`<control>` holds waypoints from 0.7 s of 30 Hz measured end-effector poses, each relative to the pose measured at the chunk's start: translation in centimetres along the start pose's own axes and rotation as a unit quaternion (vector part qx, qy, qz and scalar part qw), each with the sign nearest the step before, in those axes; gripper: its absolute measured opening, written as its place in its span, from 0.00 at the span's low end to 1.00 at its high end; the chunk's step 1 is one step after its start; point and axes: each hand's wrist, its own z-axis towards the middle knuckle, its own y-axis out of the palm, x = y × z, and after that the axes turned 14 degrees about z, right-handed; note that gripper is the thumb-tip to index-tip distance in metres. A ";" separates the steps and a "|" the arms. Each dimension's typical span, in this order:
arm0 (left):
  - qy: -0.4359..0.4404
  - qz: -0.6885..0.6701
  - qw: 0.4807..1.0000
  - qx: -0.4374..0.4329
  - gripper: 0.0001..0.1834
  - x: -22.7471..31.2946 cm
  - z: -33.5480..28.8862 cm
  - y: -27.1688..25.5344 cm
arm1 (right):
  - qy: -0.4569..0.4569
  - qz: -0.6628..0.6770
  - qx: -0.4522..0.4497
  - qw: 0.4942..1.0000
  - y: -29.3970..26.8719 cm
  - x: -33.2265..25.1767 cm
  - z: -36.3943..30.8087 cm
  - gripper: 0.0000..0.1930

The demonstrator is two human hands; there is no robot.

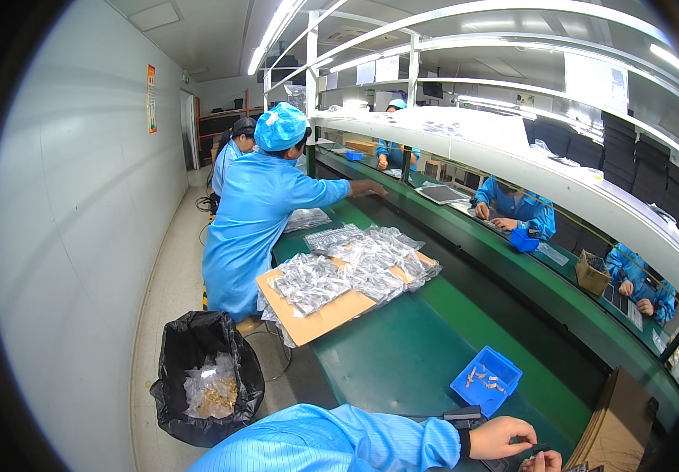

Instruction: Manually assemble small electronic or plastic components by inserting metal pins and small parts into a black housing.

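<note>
At the lower right, my left hand (501,437) reaches across from a blue sleeve, its fingers bent and closed toward their tips. Just beside it, my right hand (544,462) is cut by the lower edge of the picture, thumb and finger pinched together. A small dark piece (534,451) shows between the fingertips of both hands; its kind is too small to make out. Past the left wrist lies a dark flat object (465,415), partly hidden by the sleeve. Beyond it stands a blue plastic bin (504,363) holding several small copper-coloured pieces.
A cardboard sheet (331,311) piled with clear plastic bags (371,263) lies on the green bench (371,354). A black-lined waste bin (174,401) stands on the floor at left. A co-worker (253,212) sits ahead. Brown cardboard (618,421) leans at the right.
</note>
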 end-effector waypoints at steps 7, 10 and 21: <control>0.021 -0.015 1.000 -0.011 0.07 -0.6 0.0 0.5 | -0.020 -0.004 -0.016 1.000 -0.6 0.6 0.3 0.05; 0.023 -0.014 1.000 -0.014 0.07 -0.5 0.0 0.4 | -0.020 -0.009 -0.020 1.000 -0.5 0.4 0.3 0.05; 0.017 -0.025 0.999 -0.038 0.07 -0.5 0.0 0.4 | -0.006 -0.006 -0.014 1.000 -0.2 0.2 0.2 0.05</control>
